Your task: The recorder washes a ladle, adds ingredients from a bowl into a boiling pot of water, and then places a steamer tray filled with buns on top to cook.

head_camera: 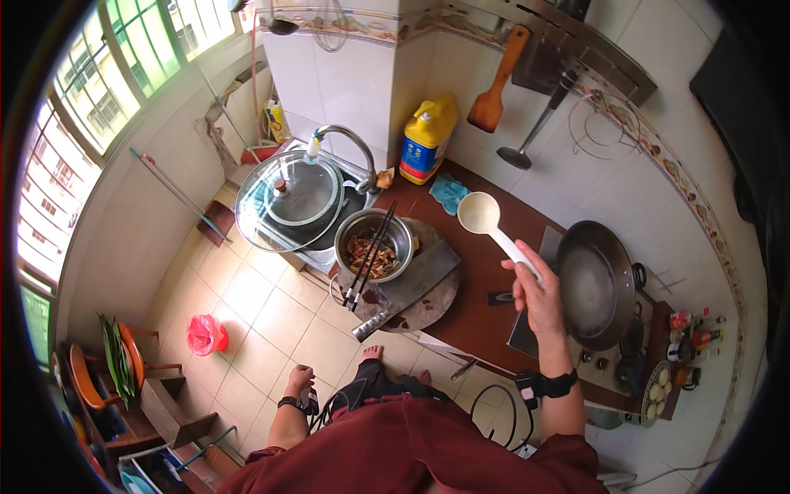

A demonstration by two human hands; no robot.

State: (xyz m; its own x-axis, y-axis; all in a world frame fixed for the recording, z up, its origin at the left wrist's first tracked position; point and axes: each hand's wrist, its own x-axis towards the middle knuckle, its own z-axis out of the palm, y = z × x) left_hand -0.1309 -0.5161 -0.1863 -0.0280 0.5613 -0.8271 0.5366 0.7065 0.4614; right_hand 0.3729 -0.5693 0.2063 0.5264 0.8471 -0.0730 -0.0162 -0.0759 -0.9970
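My right hand (536,290) grips the handle of a white ladle (479,213), raised over the brown counter (475,290), left of a dark wok (592,284) on the stove. The ladle's bowl looks pale inside; whether it holds anything I cannot tell. My left hand (300,378) hangs low over the floor with curled fingers and holds nothing visible. A steel pot (404,228) of sliced meat stands on a round chopping board (441,309), with black chopsticks (372,253) across its rim. Beside the pot a cleaver (419,278) lies on the board.
A sink (321,258) with large glass lids (247,200) is at the left. Near the wall are a yellow jug (426,142) and a blue cloth (449,193). Bottles (682,352) and a plate of round pale items (656,395) sit right of the stove. A red bin (207,335) stands on the floor.
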